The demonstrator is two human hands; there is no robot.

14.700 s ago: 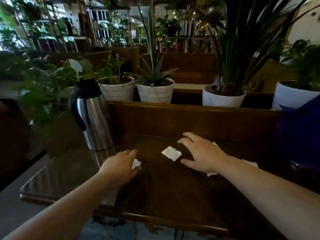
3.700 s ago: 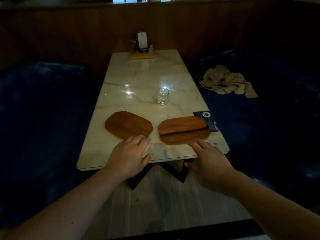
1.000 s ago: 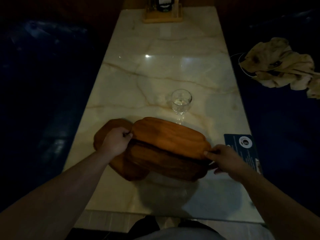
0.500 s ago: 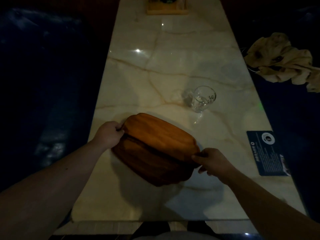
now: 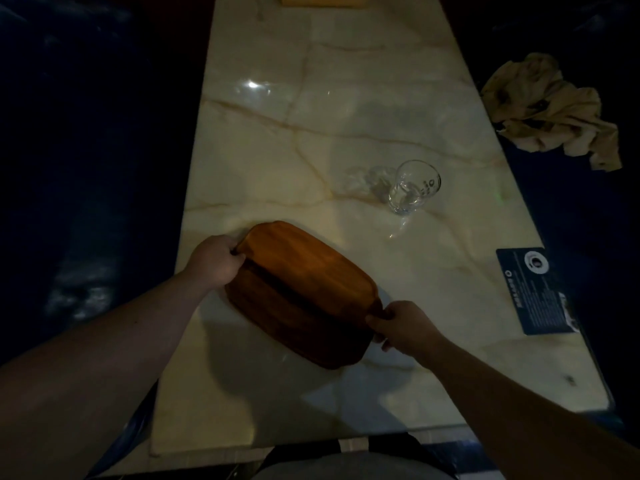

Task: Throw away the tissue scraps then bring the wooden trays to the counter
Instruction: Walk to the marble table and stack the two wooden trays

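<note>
The stacked wooden trays (image 5: 304, 292) are held above the near part of the marble table (image 5: 346, 140), gripped at the far-left end by the closed left hand (image 5: 216, 261) and pinched at the near-right end by the right hand (image 5: 401, 327).

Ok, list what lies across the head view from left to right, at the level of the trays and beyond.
Left hand → stacked wooden trays → right hand → drinking glass → dark blue card at the table edge → crumpled beige cloth on the seat.
</note>
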